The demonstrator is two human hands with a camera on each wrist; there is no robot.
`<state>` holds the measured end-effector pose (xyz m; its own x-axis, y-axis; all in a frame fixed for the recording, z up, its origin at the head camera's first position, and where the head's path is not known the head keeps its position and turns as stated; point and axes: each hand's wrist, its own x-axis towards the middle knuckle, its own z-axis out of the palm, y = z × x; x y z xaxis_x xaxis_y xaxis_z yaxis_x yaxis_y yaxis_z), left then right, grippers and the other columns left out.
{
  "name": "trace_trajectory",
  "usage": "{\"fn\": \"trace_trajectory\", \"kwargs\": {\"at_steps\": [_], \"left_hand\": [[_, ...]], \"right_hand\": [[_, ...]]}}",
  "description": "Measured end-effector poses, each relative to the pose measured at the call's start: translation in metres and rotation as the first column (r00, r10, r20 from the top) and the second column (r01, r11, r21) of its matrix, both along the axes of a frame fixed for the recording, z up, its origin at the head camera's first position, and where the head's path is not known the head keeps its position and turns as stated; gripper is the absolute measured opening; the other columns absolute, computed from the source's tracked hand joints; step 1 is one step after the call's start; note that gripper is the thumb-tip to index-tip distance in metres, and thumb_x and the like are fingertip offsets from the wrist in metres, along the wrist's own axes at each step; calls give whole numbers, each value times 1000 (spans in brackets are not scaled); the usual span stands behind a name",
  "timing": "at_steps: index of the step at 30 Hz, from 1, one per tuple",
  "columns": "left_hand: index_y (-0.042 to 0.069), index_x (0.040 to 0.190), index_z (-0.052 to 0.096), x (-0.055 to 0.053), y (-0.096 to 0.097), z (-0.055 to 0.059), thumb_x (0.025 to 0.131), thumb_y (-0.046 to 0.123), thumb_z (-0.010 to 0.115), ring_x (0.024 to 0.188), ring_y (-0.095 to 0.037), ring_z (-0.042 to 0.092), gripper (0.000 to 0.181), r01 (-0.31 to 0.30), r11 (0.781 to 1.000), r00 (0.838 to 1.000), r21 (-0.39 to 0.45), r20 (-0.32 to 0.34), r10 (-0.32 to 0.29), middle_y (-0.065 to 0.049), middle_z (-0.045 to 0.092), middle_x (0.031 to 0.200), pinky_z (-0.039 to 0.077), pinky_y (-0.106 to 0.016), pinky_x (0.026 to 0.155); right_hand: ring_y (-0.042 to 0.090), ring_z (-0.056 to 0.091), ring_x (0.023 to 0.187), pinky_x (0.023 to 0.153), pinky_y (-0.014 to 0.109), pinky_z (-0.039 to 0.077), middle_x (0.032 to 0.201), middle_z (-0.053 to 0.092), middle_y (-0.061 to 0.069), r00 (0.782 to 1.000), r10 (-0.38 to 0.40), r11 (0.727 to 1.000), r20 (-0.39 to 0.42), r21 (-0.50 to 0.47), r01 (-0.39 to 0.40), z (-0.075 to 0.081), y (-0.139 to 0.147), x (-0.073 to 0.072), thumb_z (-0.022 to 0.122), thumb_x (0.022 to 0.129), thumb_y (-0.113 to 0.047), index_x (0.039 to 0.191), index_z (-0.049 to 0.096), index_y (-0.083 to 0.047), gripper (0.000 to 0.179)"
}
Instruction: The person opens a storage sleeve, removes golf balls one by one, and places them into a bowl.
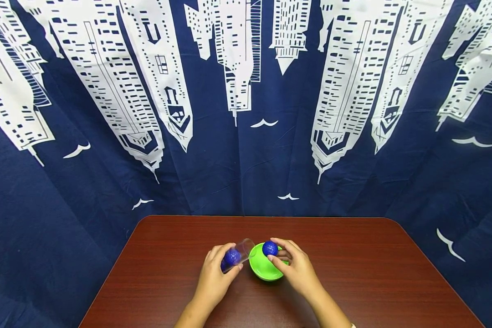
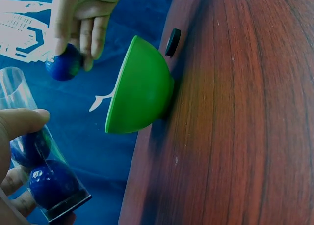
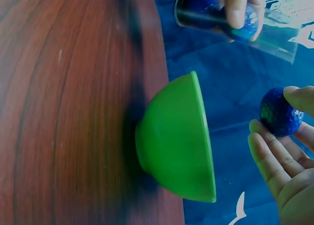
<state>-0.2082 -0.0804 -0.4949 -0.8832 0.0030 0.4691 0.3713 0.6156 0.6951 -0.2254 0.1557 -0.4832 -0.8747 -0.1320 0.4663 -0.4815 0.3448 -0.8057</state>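
Observation:
My left hand point(image 1: 214, 276) grips a clear plastic tube point(image 1: 247, 247), tilted with its mouth toward the bowl. Two blue golf balls point(image 2: 52, 183) sit one against the other inside it, at the dark-based end in the left wrist view. Between thumb and fingertips, my right hand point(image 1: 299, 269) pinches another blue golf ball point(image 1: 269, 248), held above a green bowl point(image 1: 266, 272). That ball point(image 3: 280, 112) is apart from both the bowl and the tube in the right wrist view. The bowl stands upright on the table, partly covered by the right hand in the head view.
A small black disc point(image 2: 172, 42) lies on the table beyond the bowl in the left wrist view. The brown wooden table point(image 1: 352, 264) has rounded far corners. Behind it hangs a dark blue curtain point(image 1: 213, 182) printed with white buildings and birds.

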Motion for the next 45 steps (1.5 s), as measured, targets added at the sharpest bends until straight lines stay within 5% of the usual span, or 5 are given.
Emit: {"fn": "trace_trajectory", "kwargs": {"at_steps": [12, 22, 37, 45], "left_hand": [[20, 133, 63, 0, -2, 0, 83, 24, 84, 111, -14, 58, 54, 19, 999, 1000, 33, 23, -19, 6, 65, 122, 53, -41, 92], [25, 133, 62, 0, -2, -1, 84, 26, 84, 113, -13, 59, 54, 25, 999, 999, 43, 21, -26, 8, 64, 122, 53, -41, 94], [21, 134, 61, -1, -4, -3, 83, 27, 84, 113, -14, 60, 55, 35, 998, 999, 48, 9, -35, 7, 64, 122, 53, -43, 94], [20, 133, 61, -1, -4, -2, 83, 28, 84, 112, -15, 61, 55, 42, 998, 999, 46, 10, -43, 6, 65, 122, 54, -42, 93]], "right_hand": [[25, 73, 93, 85, 40, 60, 111, 68, 7, 997, 13, 994, 75, 108, -21, -12, 0, -10, 80, 85, -8, 126, 67, -3, 43], [24, 72, 92, 82, 35, 61, 111, 67, 7, 997, 22, 956, 78, 289, -44, -18, -1, -18, 80, 87, -13, 125, 67, -5, 42], [11, 66, 85, 73, 24, 56, 108, 67, 2, 1000, -28, 830, 3, 557, 22, -21, -10, -25, 84, 82, -18, 118, 70, -7, 40], [18, 67, 93, 83, 38, 58, 109, 68, 5, 1000, -26, 765, -11, 644, 27, -18, -15, -29, 84, 82, -21, 118, 71, -7, 41]]}}
